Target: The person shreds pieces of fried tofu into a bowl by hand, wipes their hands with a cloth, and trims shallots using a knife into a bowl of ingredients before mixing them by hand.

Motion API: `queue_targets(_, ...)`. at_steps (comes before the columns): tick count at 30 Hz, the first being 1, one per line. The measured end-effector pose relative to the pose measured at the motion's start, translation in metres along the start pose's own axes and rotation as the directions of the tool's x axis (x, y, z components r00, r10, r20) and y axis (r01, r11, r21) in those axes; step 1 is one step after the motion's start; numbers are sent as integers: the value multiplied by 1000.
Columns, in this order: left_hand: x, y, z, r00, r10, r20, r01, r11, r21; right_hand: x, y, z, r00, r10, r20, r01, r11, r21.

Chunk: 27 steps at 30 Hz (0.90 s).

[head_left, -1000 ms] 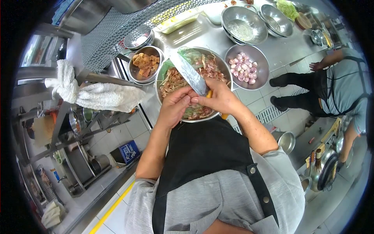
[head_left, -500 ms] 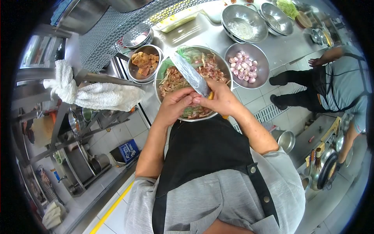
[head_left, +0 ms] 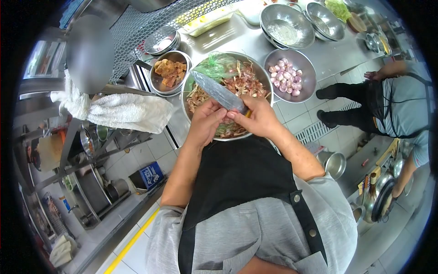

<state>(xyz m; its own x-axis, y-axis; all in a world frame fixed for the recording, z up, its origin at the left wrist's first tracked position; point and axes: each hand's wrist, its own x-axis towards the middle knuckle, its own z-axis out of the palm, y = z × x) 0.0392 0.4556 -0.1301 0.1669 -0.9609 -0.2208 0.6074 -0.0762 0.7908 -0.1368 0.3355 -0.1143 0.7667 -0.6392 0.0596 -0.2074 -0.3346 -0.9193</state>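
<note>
My right hand is closed around the yellow handle of a knife, whose wide grey blade points up and left. Beside it my left hand has its fingers pinched on a small reddish piece, too hidden to name, and the thumbs are close together. Both hands are over a large metal bowl that holds reddish-brown peelings and a green plastic bag. Peeled pink shallots lie in a metal bowl to the right.
At the left of the large bowl is a metal bowl with brown chunks. Metal strainers sit behind. A white towel hangs from a rail. Another person stands at right, a hand near a pan.
The knife blade has tilted lower and turned its face. My hands have shifted slightly. A blurred grey shape with a face hidden has appeared at the upper left.
</note>
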Motion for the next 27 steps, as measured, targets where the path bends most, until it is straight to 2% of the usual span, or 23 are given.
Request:
queue_targets(2,3,-3,-2,999,22,-48,-24,999,-45,-2,-1,-5,998,-68,4,68,991,-118)
queue_targets(6,-1,-2,-24,988,8,-152,-24,995,-102,-6,-12,-12,998,-48,-37,44,994,-100)
queue_targets(8,-3,1,-27,986,8,-166,-24,995,-94,-4,-9,-14,992,113,-48,-117,987,-112)
queue_targets(11,-6,7,-28,984,12,-177,-33,993,-116,0,-12,-21,994,107,9,-102,973,-207)
queue_targets(14,-7,8,-27,987,40,-155,-63,987,-148,2,-9,-22,995,72,64,-57,978,-202)
queue_targets(16,-8,10,-26,988,67,-137,-88,985,-149,5,-13,-19,998,59,38,-52,988,-148)
queue_targets(18,-9,13,-21,989,69,-134,-77,996,-55,9,-8,-16,999,46,12,-45,994,-96)
queue_targets(21,-8,17,-13,987,73,-141,-76,997,-12,17,6,-13,990,134,31,-126,975,-185)
queue_targets(23,-8,16,-16,988,70,-136,-73,997,-13,17,-6,-15,998,18,-59,-37,943,-331)
queue_targets(24,-8,16,-17,989,68,-131,-70,997,-13,16,-15,-17,998,18,-59,-37,943,-331)
queue_targets(26,-7,15,-16,988,88,-126,-89,996,4,15,-28,-19,996,-10,-89,-1,992,-126)
queue_targets(27,-7,14,-15,987,107,-117,-106,994,21,16,-25,-18,996,-6,-90,-5,992,-126)
